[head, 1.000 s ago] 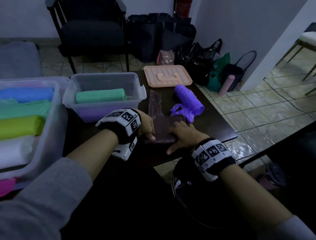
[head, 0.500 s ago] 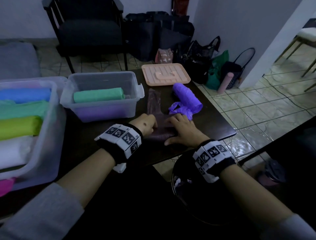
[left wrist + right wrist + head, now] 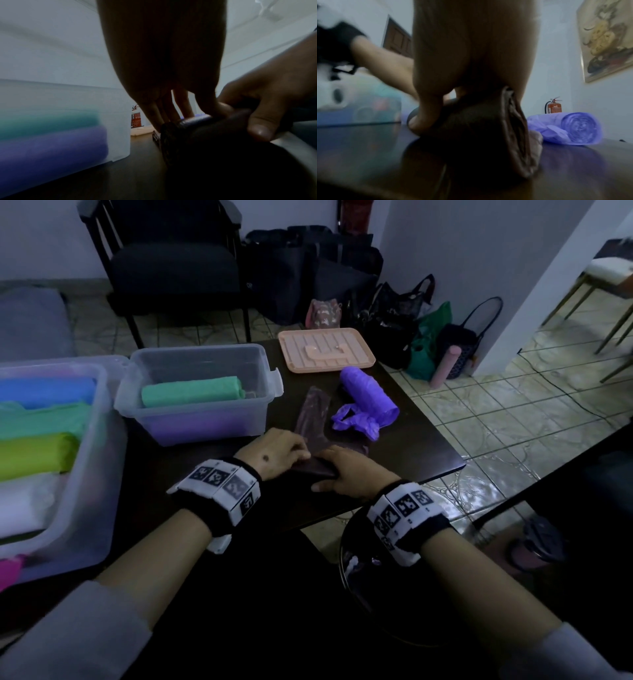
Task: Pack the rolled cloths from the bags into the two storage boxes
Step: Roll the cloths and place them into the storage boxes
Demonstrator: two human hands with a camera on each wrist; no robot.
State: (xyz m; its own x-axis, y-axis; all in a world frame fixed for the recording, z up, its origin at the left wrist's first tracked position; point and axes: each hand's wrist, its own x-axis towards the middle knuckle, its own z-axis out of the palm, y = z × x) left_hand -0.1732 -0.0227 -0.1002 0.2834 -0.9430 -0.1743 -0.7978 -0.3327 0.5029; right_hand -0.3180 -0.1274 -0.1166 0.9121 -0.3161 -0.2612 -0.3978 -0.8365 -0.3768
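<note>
A: Both hands are now sitting farther up the brown cloth [image 3: 313, 419] than a second ago, the rolled end growing.
B: Grip?
A: Left hand [image 3: 274, 451] and right hand [image 3: 346, 474] are both curling round the roll (near table [image 3: 411, 446] edge).
B: Others?
A: Purple roll [image 3: 368, 397] is lying just beyond; green roll [image 3: 191, 391] is resting in the small box [image 3: 205, 419].
</note>
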